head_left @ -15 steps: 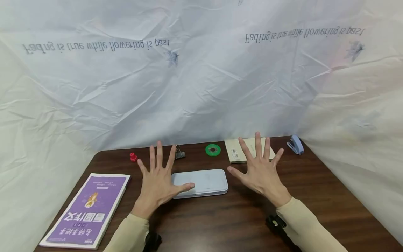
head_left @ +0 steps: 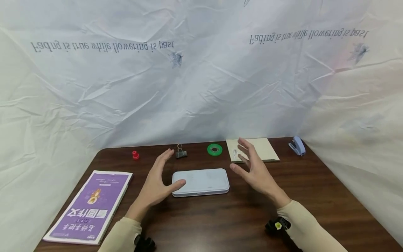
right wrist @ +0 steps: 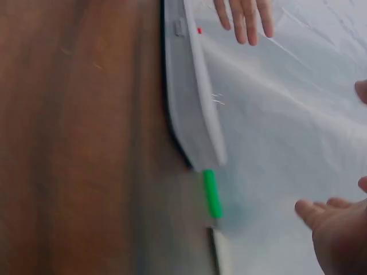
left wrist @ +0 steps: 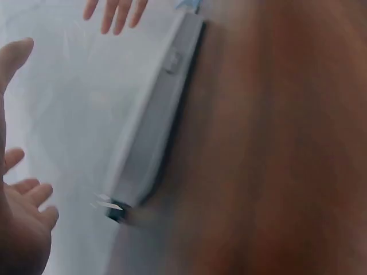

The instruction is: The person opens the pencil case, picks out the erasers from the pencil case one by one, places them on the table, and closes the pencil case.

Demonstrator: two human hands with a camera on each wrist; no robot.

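Note:
A pale blue-white flat case (head_left: 201,182) with rounded corners lies on the brown table (head_left: 220,224), a small latch on its near edge. To its left hovers my left hand (head_left: 154,183), thumb apart from the fingers and nothing held. In the head view that thumb overlaps the case's left end; touching cannot be told. My right hand (head_left: 258,171) is held off the case's right side, fingers loosely bent and holding nothing. Both wrist views show the case's side (left wrist: 152,120) edge-on, with a gap to the near hand.
A purple-covered book (head_left: 89,206) lies at left. Along the back are a red knob-like piece (head_left: 135,155), a black binder clip (head_left: 181,153), a green tape roll (head_left: 214,149), a cream notebook (head_left: 255,148) and a blue stapler (head_left: 297,146). White printed sheeting (head_left: 201,87) hangs behind.
Both hands have turned from palms-down with spread fingers to palms facing inward, fingers closer together and slightly bent. The case and other objects stay in place; the head view has shifted slightly.

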